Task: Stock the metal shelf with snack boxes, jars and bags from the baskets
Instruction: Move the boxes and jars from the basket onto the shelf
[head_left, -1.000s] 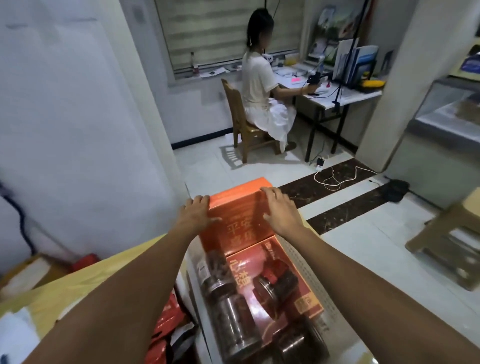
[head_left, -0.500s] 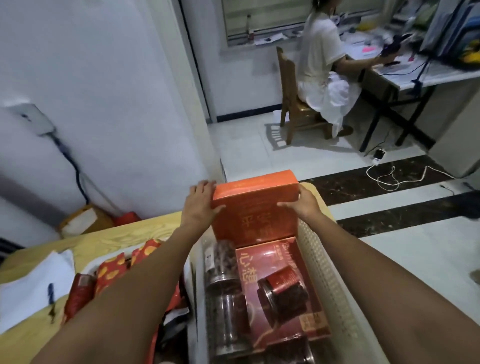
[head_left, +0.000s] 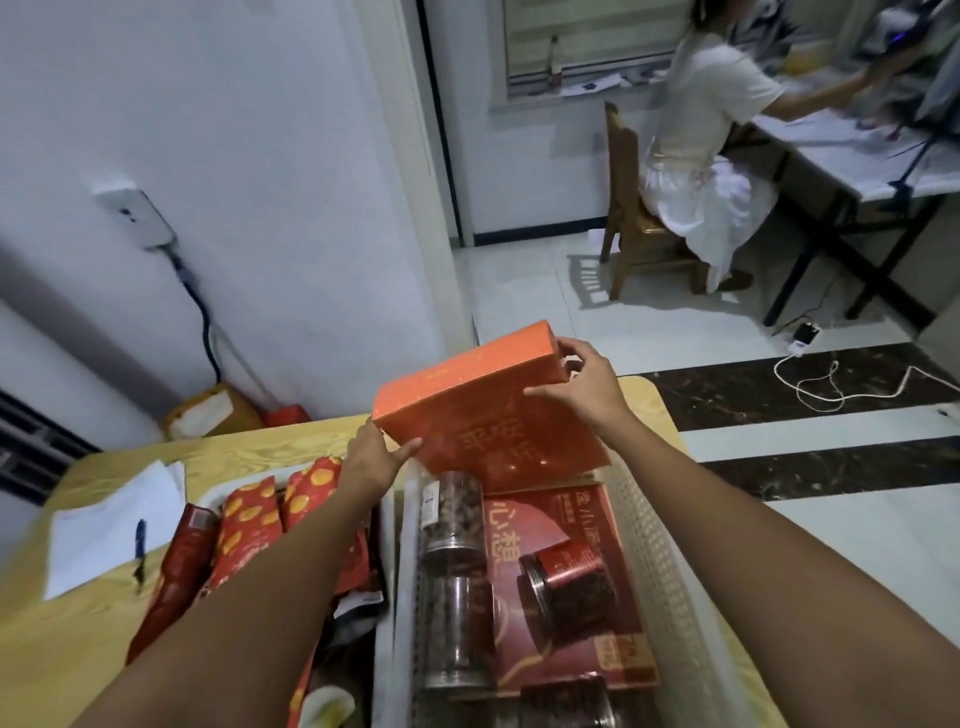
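Note:
An orange snack box (head_left: 483, 410) is tilted up above the far end of a white plastic basket (head_left: 670, 561). My left hand (head_left: 376, 457) grips its lower left corner and my right hand (head_left: 587, 384) grips its upper right edge. In the basket lie a dark red box (head_left: 556, 525), clear jars of dark snacks (head_left: 452, 514) and a short red-labelled jar (head_left: 566, 587). A second basket to the left holds red bags with orange dots (head_left: 254, 519). The metal shelf is out of view.
Both baskets stand on a yellow wooden table (head_left: 260, 441) with white paper and a pen (head_left: 139, 545) at its left. A white wall is beyond it. A person sits on a wooden chair (head_left: 628, 218) at a desk at the back right; cables lie on the floor.
The orange box has been lifted from the basket and tilted, its right end rising. My left hand slid to its lower corner. The view has swung left and down.

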